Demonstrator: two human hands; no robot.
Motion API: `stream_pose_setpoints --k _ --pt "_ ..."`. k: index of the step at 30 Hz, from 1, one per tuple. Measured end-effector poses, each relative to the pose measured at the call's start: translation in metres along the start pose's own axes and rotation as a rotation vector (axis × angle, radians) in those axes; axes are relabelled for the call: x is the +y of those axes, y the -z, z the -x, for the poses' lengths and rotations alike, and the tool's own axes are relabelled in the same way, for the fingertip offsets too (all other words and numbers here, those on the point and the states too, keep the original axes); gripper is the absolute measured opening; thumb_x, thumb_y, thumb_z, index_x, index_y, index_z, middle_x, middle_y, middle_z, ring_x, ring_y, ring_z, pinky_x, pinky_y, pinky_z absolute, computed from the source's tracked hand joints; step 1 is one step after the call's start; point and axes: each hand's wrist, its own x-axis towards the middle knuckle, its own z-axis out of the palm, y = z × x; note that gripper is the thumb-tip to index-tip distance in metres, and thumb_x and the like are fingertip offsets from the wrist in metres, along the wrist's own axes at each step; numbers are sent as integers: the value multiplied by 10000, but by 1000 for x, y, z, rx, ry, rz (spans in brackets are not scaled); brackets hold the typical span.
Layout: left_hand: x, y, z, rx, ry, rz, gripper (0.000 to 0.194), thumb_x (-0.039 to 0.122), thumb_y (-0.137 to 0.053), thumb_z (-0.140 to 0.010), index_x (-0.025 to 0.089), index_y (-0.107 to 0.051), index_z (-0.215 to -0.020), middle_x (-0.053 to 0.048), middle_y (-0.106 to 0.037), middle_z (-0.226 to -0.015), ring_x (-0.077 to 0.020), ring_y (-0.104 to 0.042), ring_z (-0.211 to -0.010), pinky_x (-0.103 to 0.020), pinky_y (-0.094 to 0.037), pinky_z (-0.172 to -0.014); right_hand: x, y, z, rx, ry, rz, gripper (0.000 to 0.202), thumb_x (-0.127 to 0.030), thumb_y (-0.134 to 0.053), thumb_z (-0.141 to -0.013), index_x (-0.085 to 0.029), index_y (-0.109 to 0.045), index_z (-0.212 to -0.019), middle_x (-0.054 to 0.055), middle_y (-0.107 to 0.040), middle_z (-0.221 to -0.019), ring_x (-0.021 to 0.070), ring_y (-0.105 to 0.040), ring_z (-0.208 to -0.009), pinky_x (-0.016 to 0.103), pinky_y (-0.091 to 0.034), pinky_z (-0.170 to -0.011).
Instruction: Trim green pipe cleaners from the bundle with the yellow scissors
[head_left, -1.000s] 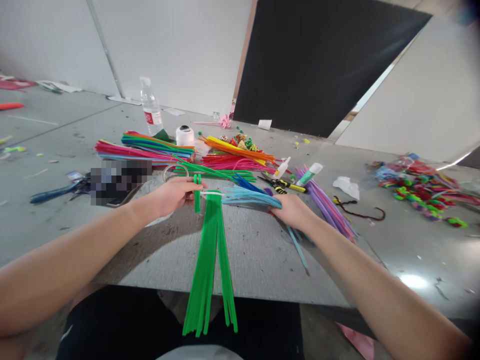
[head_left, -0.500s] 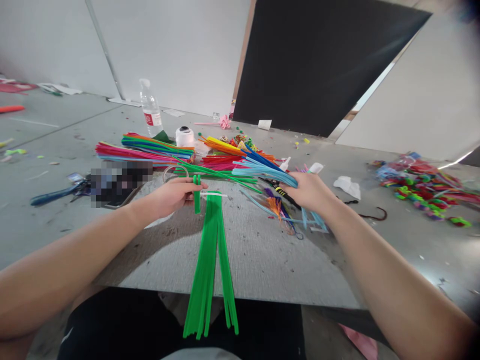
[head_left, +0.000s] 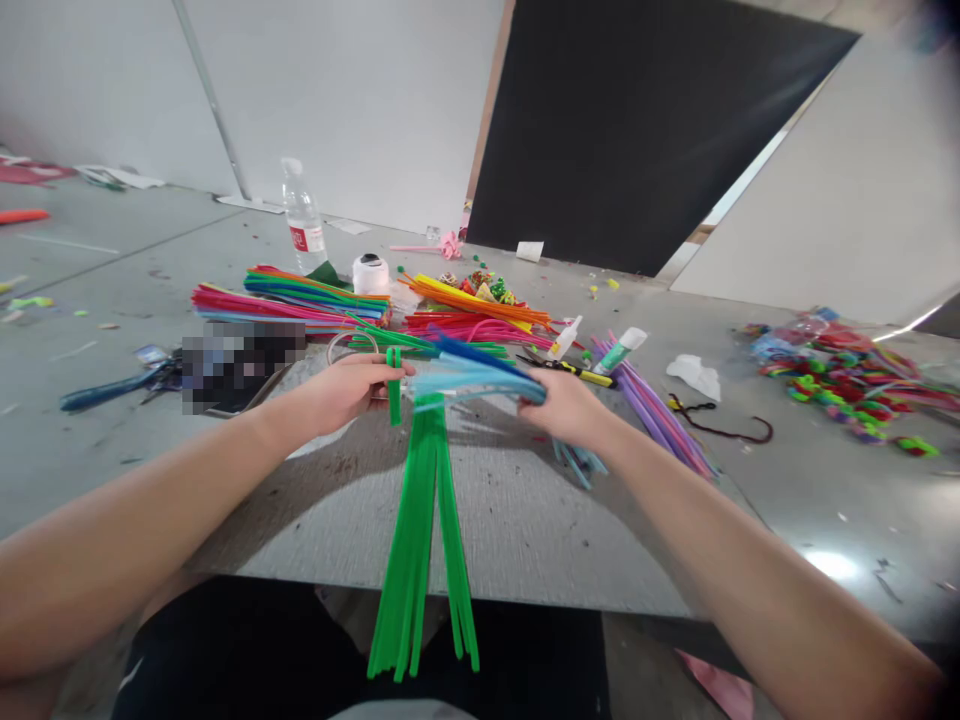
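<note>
Where the right hand (head_left: pixel 566 408) grips: closed on a bundle of blue stems (head_left: pixel 487 378), light and dark together, free ends pointing at the left hand, blurred; tails poke out below the palm.
Left hand (head_left: pixel 341 395): fingertips pinch a small folded green piece (head_left: pixel 394 392), roughly upright.
Green bundle (head_left: pixel 418 510): between the hands, top under the blue ends (touching or not, cannot tell), lower ends past the near edge of the desk (head_left: pixel 540 540).
Step in hand: handling the blue stems, I judge; left merely holding.
Next move calls for: a firm right grip, no blue stem snagging the green.
Beyond right hand: pliers (head_left: pixel 574 371), glue stick (head_left: pixel 622 350), purple stems (head_left: pixel 652 410).
Toward far edge: bottle (head_left: pixel 302 225), standing.
</note>
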Motion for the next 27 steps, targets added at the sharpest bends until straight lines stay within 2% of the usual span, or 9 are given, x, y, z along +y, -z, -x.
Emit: stream_pose_setpoints --k 4,8,13,17,19,21,22,24,27 --pt "5 -1 2 28 83 121 180 215 -845 -740 186 -832 -917 -3 -637 -734 -107 -518 -629 -268 -481 -626 2 37 -5 403 -94 -423 170 -235 -774 -733 -243 -608 -770 -25 -636 -691 206 -667 -667 344 -514 -635" --pt "8 -5 5 57 84 127 170 213 -844 -739 164 -834 -901 -3 -627 -744 -94 -504 -625 -251 -465 -608 3 86 -9 864 119 -965 281 -135 -780 -634 -237 -532 -715 -41 -620 -745 230 -743 -689 373 -564 -608" --pt "9 -7 6 77 102 101 120 204 -823 -769 184 -833 -887 -14 -660 -802 -96 -526 -658 -245 -468 -625 11 115 -13 1058 256 -1128 312 19 -680 -637 -235 -508 -697 -76 -587 -651 176 -724 -629 407 -612 -736" --pt "8 -6 5 85 99 106 138 199 -816 -767 166 -825 -901 -11 -640 -784 -105 -540 -661 -257 -480 -626 19 119 -11 1203 122 -1166 309 43 -618 -703 -235 -483 -694 -53 -651 -670 147 -701 -613 392 -620 -724" --pt "7 -5 4 81 86 109 162 199 -826 -752 156 -822 -909 -8 -634 -773 -104 -537 -649 -260 -478 -620 27 127 -6 1219 -39 -1111 312 36 -634 -734 -233 -484 -686 -47 -622 -628 157 -681 -583 367 -594 -640" --pt "6 -5 4 59 89 108 180 206 -834 -750 158 -821 -922 -7 -640 -768 -105 -543 -645 -266 -486 -630 40 142 2 1141 -239 -1016 341 64 -680 -729 -218 -500 -667 -46 -562 -580 157 -648 -552 344 -556 -585" --pt "5 -5 4 46 94 104 185 213 -836 -752 160 -821 -929 -10 -649 -772 -107 -549 -647 -270 -489 -636 49 149 7 1059 -341 -981 356 103 -689 -711 -203 -515 -656 -39 -553 -579 143 -627 -546 331 -541 -580" --pt "5 -5 5 30 104 93 193 221 -840 -754 163 -821 -938 -23 -676 -797 -113 -568 -663 -275 -493 -650 71 161 15 780 -594 -869 235 32 -703 -821 -152 -612 -706 10 -591 -604 124 -576 -525 319 -497 -544" --pt "5 -7 6 46 114 78 200 221 -845 -744 158 -817 -932 -40 -700 -842 -125 -603 -710 -275 -496 -672 103 157 22 531 -809 -557 264 -41 -655 -930 -173 -567 -720 -16 -550 -572 109 -553 -518 300 -507 -577"
